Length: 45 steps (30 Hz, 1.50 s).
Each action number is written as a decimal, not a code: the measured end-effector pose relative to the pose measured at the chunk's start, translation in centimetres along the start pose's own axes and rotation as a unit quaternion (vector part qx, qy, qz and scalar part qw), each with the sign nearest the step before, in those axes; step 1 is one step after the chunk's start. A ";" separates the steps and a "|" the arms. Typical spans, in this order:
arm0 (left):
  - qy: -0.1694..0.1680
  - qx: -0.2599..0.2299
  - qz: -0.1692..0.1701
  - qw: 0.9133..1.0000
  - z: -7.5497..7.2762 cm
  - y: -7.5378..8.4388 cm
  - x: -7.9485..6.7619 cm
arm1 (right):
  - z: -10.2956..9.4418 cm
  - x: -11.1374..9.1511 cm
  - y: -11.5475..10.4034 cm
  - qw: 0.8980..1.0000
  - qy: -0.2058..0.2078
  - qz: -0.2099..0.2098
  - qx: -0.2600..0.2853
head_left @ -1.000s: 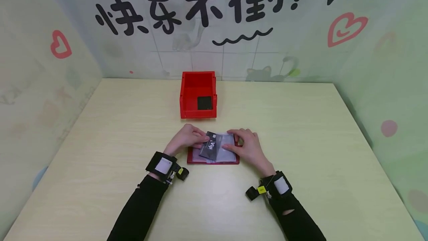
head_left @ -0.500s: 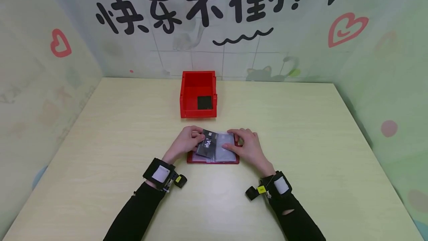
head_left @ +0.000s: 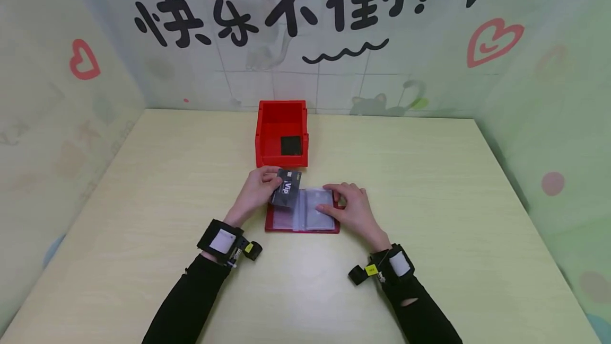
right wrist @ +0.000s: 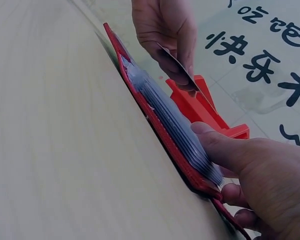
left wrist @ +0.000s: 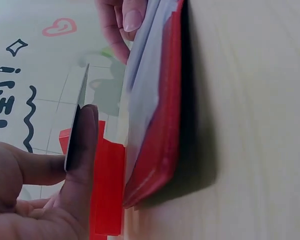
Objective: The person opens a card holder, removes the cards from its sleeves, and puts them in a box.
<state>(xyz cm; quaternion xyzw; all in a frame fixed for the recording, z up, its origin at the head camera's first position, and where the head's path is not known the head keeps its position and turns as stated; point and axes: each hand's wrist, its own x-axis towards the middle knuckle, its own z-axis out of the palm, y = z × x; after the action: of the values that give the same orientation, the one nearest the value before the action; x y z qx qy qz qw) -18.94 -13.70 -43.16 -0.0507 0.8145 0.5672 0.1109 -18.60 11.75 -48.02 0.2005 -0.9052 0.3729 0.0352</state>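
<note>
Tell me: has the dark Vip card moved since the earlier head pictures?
Yes. In the head view, the Vip card has moved upward in the image and slightly left, closer to the red bin.

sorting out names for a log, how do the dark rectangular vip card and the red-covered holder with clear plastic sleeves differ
The dark rectangular VIP card is one thin piece; the red-covered holder with clear plastic sleeves has many layers.
The card is smaller than the opened holder.
The left hand holds the card up, while the holder lies open, gripped at its right side by the right hand.
Both are held.
</note>
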 end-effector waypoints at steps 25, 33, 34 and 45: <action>0.094 -0.010 0.034 0.995 -0.4 3.6 4.9 | 0.2 -0.1 0.3 1.000 0.013 -0.018 -0.010; 0.116 0.012 0.033 0.993 -0.7 5.2 6.4 | 0.3 -0.1 0.4 1.000 0.005 -0.006 -0.011; 0.122 0.018 0.034 0.992 -0.7 5.3 6.6 | 0.3 -0.1 0.4 1.000 0.003 -0.004 -0.011; 0.166 0.108 0.060 0.978 0.7 5.7 8.4 | 0.1 -0.2 0.3 1.000 0.000 -0.001 -0.012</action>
<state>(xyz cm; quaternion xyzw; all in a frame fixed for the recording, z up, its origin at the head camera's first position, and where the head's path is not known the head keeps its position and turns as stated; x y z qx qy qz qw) -28.21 -10.66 -40.24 -0.0832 0.8795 0.4652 -0.0555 -18.52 11.96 -48.35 0.2015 -0.9094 0.3620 0.0381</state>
